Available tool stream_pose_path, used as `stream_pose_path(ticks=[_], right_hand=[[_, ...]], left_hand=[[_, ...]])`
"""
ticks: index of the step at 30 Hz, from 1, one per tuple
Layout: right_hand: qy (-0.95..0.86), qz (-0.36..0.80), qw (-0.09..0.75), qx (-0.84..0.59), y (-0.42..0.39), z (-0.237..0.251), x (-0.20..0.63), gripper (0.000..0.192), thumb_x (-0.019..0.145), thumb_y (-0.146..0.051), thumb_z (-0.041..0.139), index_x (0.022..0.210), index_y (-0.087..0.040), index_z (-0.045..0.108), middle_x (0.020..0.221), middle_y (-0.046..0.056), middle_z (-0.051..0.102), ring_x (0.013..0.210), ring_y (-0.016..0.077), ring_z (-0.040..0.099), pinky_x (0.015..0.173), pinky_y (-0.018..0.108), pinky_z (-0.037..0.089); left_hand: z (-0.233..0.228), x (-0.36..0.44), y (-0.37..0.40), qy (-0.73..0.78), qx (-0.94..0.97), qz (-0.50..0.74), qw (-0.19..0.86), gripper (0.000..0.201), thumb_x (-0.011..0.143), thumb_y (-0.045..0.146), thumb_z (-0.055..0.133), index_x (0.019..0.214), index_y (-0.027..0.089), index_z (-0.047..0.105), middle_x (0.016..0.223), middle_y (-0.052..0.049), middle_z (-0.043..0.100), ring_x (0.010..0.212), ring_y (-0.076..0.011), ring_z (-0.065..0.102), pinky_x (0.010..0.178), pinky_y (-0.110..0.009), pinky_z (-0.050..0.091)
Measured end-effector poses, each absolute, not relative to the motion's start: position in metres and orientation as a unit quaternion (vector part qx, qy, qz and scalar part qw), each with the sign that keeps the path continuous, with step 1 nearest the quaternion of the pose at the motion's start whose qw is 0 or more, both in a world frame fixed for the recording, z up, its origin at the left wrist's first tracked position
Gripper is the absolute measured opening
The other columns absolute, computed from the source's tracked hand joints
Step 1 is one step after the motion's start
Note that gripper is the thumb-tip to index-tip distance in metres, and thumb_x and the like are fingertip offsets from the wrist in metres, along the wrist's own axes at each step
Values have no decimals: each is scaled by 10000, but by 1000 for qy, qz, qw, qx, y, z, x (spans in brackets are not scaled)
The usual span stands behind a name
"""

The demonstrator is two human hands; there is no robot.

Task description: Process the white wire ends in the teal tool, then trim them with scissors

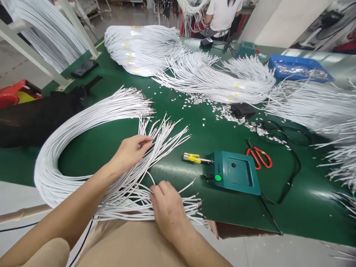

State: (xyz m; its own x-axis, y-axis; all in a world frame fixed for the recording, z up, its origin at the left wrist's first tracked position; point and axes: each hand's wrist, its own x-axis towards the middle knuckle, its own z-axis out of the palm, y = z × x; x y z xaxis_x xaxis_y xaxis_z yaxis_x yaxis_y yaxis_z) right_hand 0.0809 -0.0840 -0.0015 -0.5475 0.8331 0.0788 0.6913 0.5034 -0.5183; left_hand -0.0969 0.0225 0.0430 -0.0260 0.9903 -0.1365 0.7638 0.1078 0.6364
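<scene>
A long bundle of white wires lies bent in a U on the green table, its cut ends fanned out to the right. My left hand rests on the upper part of the near fan, thumb and forefinger closed on white wires there. Lower and closer to my body, my right hand has its fingers curled at a single white wire that loops up from the lower strands. Its palm covers part of those strands, and the fingertips are partly hidden.
Right of the wires sits a teal device with a green button and a yellow clip. Red-handled pliers lie behind it. Further back are more wire bundles, scattered small metal pieces and a blue tray. A person sits beyond.
</scene>
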Motion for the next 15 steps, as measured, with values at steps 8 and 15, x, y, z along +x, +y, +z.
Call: stream_pose_path(ticks=[8, 15], right_hand=[[-842, 241, 166, -452, -78, 4, 80, 111, 864, -111, 495, 840, -185, 574, 820, 32, 569, 751, 174, 527, 672, 291, 433], [-787, 337, 245, -455, -53, 20, 89, 144, 894, -175, 486, 798, -186, 594, 776, 16, 598, 734, 135, 569, 665, 242, 442]], left_hand=[[31, -88, 51, 673, 634, 202, 321, 409, 793, 372, 554, 1156, 197, 624, 861, -28, 686, 790, -190, 618, 791, -308, 445], [53, -87, 20, 626, 548, 360, 421, 410, 807, 322, 584, 1198, 202, 569, 868, -12, 592, 763, -140, 596, 746, -274, 476]])
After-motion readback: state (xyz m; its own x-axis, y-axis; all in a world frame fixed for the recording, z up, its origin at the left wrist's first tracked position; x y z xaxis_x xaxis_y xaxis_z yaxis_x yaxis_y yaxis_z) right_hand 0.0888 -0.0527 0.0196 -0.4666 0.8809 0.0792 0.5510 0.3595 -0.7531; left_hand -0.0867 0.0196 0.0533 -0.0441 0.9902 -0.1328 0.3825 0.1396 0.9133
